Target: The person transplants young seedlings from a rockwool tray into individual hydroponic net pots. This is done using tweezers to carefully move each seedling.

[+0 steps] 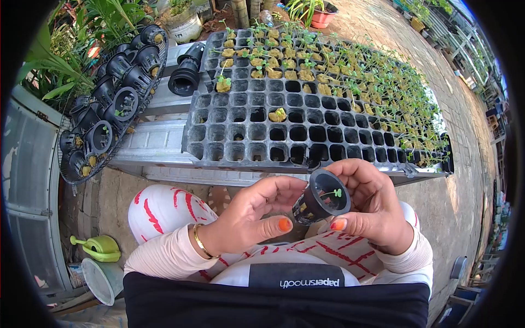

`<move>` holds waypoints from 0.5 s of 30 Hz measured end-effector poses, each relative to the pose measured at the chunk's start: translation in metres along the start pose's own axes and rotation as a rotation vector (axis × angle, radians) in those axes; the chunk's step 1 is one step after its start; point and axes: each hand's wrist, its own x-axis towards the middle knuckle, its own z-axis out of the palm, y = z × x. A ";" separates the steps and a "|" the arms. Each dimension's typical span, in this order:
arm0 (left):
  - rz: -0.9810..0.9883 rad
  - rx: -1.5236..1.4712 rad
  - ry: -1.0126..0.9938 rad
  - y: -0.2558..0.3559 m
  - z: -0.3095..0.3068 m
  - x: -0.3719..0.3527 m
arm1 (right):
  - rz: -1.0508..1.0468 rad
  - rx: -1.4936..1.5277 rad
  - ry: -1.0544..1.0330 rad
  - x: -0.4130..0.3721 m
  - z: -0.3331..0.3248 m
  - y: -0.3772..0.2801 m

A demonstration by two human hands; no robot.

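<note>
Over my lap, a black net pot (313, 203) is tilted so that its round mouth faces right and up toward me. Inside it a small green seedling (337, 193) shows two leaves on a thin stem. My right hand (374, 205) grips the pot at the rim, thumb below and fingers above. Just left of the pot, my left hand (261, 210) is half curled, its thumb apart from the fingers and its fingertips close by the pot's side. Beyond both hands lies a black seedling tray (240, 134) with many cells, seedlings crowding its right side.
A wire basket (104, 158) of black net pots stands at left, some holding seedlings. Stacked pots (185, 79) lie beside the tray on a metal bench (150, 139). One sponge plug (278, 115) sits among bare cells. A green watering can (101, 247) and a bucket (101, 281) stand lower left.
</note>
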 end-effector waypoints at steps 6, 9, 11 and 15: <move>-0.293 -0.336 -0.102 -0.005 -0.013 -0.006 | 0.116 0.086 0.010 0.004 0.001 -0.005; -0.305 -0.371 -0.173 -0.003 -0.013 -0.008 | 0.122 0.089 0.015 0.008 0.005 -0.008; -0.305 -0.382 -0.194 0.003 -0.013 -0.009 | 0.126 0.088 0.014 0.010 0.009 -0.009; -0.282 -0.415 -0.124 0.008 -0.014 -0.009 | 0.126 0.022 -0.002 0.021 0.023 -0.022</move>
